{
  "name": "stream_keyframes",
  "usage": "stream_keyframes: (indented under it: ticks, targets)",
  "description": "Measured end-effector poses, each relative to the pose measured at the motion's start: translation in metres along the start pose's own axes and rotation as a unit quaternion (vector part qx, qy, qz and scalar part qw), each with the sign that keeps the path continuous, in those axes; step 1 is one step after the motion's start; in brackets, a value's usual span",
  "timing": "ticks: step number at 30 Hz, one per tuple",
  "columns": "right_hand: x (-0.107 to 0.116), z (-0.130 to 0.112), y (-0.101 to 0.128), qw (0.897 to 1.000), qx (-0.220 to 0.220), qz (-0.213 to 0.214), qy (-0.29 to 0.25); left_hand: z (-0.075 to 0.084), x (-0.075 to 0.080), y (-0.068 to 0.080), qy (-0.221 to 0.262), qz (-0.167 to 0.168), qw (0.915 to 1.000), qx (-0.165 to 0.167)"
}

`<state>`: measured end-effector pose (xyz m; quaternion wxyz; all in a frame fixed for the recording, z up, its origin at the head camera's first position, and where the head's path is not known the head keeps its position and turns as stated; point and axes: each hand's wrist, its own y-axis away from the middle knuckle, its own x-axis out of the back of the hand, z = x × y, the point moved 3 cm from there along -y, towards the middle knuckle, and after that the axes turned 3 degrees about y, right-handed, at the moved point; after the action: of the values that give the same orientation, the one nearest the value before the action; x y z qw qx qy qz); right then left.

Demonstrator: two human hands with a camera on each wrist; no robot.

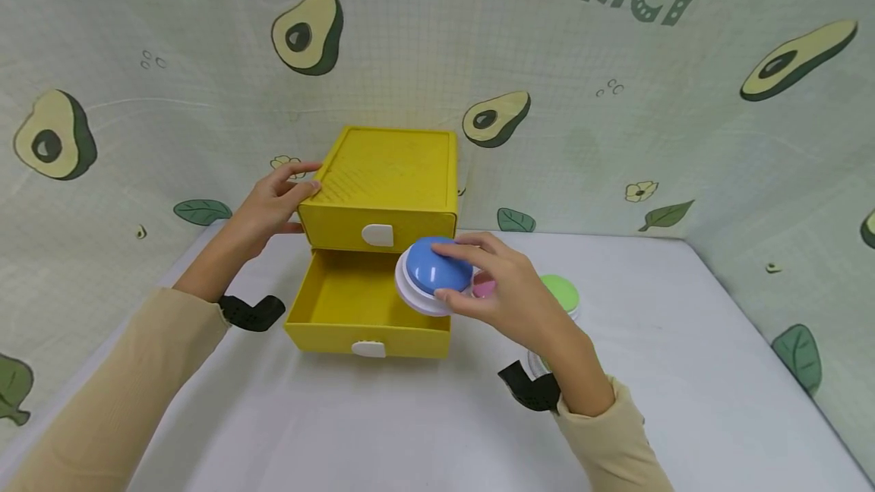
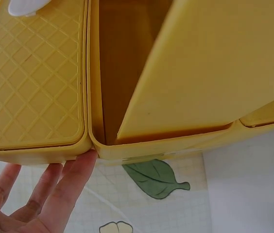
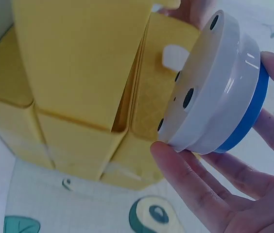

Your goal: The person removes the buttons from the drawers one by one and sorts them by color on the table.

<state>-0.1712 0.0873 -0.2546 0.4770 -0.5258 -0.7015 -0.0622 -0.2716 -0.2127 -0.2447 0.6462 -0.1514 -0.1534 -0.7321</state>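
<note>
Gripping a blue-domed button point(image 1: 435, 268) by its white rim, the right hand point(image 1: 509, 291) holds it tilted above the right edge of the pulled-out lower drawer point(image 1: 355, 302) of a yellow drawer box point(image 1: 383, 181). The fingers curl around the dome from the far and near sides. The left hand point(image 1: 270, 207) rests against the box's upper left corner with its fingers nearly straight, the thumb at the front edge, clamped on nothing.

The right wrist view alone shows the button's flat white underside point(image 3: 200, 82), dotted with dark holes and turned toward the box. The left wrist view shows what the head camera cannot: the fingertips point(image 2: 81, 167) touching the box's lower corner, beside its lattice-patterned face. Only the head view takes in a pink button point(image 1: 484, 287) and a green button point(image 1: 562, 293) on the white table point(image 1: 683, 370) behind the right hand.
</note>
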Motion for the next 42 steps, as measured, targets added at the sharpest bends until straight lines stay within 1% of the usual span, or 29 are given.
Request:
stream_keyframes:
  ticks: [3, 11, 14, 24, 29, 33, 42]
  targets:
    - [0.008, 0.007, 0.008, 1.000, -0.004, 0.015, 0.019, -0.002, 0.001, 0.000, 0.000, -0.002, 1.0000, -0.004]
    - [0.022, 0.031, 0.027, 0.998, -0.022, 0.036, 0.048, -0.004, 0.001, -0.001, 0.004, 0.001, 1.0000, -0.002]
    - [0.026, 0.042, 0.035, 0.996, -0.030, 0.046, 0.067, -0.005, 0.001, -0.002, 0.004, -0.004, 1.0000, -0.004]
    - [0.040, 0.076, 0.057, 0.988, -0.048, 0.093, 0.110, -0.004, -0.001, -0.003, 0.003, 0.000, 1.0000, -0.003]
    - [0.045, 0.092, 0.066, 0.984, -0.070, 0.112, 0.118, -0.002, -0.002, -0.003, 0.005, -0.004, 1.0000, -0.001]
    - [0.048, 0.101, 0.071, 0.981, -0.090, 0.118, 0.121, -0.002, -0.001, -0.002, 0.009, -0.006, 0.9999, -0.002]
    - [0.053, 0.123, 0.078, 0.978, -0.108, 0.134, 0.117, -0.003, -0.001, -0.001, 0.008, -0.003, 1.0000, -0.002]
